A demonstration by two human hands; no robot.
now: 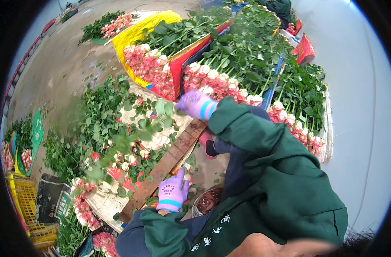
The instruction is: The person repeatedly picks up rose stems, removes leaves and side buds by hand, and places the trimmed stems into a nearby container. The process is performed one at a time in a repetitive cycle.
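My right hand (195, 103), in a lavender knit glove with a blue band, is closed at the upper end of a marked wooden board (163, 165). A blurred leafy rose stem (144, 129) trails leftward from its fingers. Lower down, my left hand (172, 190), gloved alike, hovers over the board's near edge. Its index finger and thumb are apart, and I see nothing held; the palm side is hidden. Rose heads and leaves lie just beyond those fingers. Left of the board, loose pink-and-white roses (131, 159) and leafy stems (102, 119) cover pale sacking (108, 199).
Rose bundles (221, 85) fill the upper right, parted by a red and yellow wrap (176, 70). More roses (83, 205) and a yellow plastic crate (25, 199) stand lower left. A patterned round object (208, 202) sits by my legs. Another person's dark sleeve (279, 9) shows at the top.
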